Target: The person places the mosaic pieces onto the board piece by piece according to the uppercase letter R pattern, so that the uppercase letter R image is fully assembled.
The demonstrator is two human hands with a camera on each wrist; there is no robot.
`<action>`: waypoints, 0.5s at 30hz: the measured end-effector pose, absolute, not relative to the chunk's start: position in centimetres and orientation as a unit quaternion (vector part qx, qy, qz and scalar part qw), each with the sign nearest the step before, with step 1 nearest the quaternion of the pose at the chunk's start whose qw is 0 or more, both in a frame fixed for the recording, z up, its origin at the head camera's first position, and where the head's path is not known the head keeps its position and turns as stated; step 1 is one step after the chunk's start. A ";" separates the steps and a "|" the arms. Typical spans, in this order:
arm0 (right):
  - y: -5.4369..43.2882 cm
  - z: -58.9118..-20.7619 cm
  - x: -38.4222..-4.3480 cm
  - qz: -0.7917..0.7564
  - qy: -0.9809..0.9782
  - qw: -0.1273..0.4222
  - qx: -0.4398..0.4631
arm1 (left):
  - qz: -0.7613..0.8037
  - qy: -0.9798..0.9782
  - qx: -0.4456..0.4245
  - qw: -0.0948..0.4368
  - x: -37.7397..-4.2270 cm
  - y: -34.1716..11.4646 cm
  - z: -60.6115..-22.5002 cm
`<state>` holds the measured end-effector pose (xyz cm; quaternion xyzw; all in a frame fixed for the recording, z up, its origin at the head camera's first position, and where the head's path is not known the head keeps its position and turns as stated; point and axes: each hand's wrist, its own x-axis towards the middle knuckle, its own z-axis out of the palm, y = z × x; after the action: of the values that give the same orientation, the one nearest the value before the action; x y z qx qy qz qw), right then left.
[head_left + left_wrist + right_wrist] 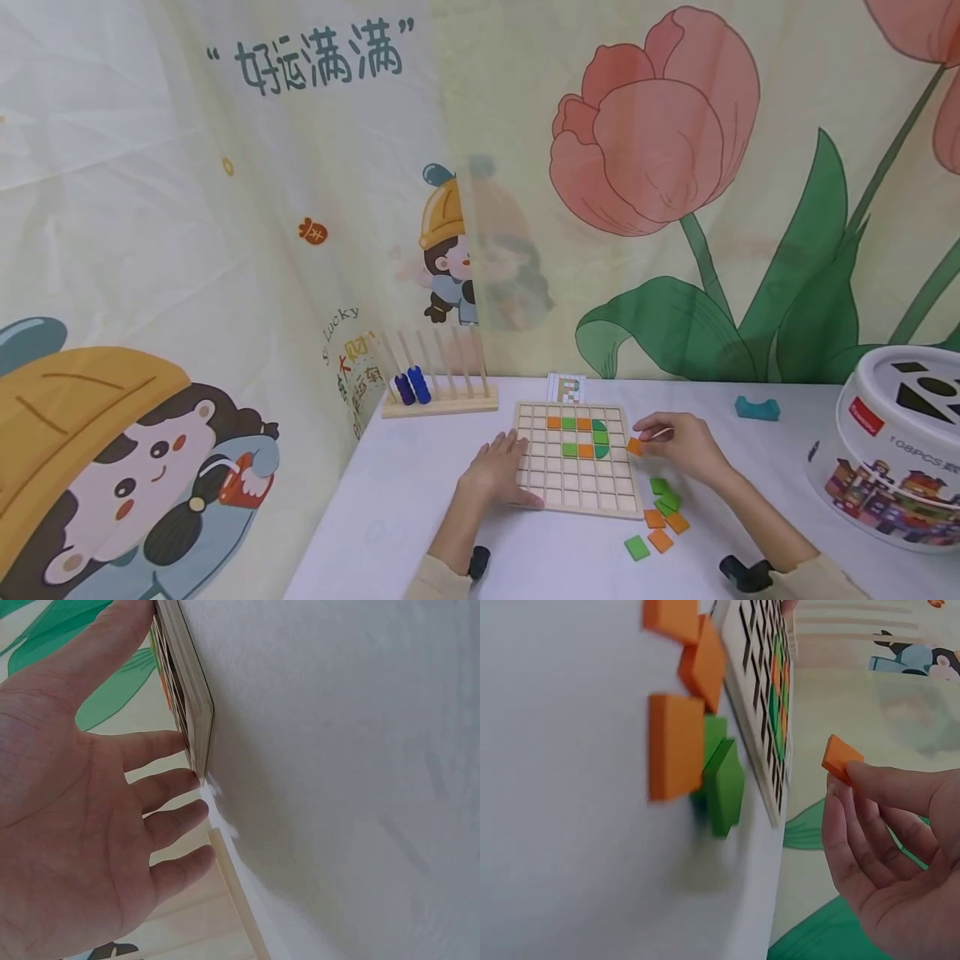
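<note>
A wooden grid board lies on the table, with orange and green tiles set in several of its upper cells. My left hand rests at the board's left edge, fingers straight and spread; the left wrist view shows the fingertips by the board's side. Between thumb and fingers my right hand pinches an orange square tile, held just off the board's right edge. Loose green tiles and orange tiles lie below that hand, some overlapping.
A pattern card lies behind the board. To the back left stands a wooden peg rack with blue beads on two pegs. A large white bucket is at the right, a small teal block nearer the curtain.
</note>
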<state>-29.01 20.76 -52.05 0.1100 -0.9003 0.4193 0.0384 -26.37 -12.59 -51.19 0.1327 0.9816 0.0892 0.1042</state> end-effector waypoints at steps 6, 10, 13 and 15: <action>18.2 -51.4 -30.0 0.442 -0.888 0.044 0.121 | 0.087 0.982 0.134 0.104 -26.4 -12.5 -51.3; 16.5 -51.6 -30.8 0.453 -0.881 0.045 0.133 | 0.081 0.983 0.133 0.101 -26.4 -12.5 -51.2; 15.5 -52.2 -31.3 0.466 -0.872 0.039 0.146 | 0.082 0.982 0.134 0.103 -26.5 -12.5 -51.3; 14.7 -52.5 -31.5 0.473 -0.867 0.036 0.156 | 0.083 0.982 0.134 0.104 -26.5 -12.5 -51.2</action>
<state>-31.53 14.73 -52.53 0.1564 -0.8665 0.4726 0.0362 -26.48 -12.53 -51.23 0.1337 0.9820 0.0832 0.1042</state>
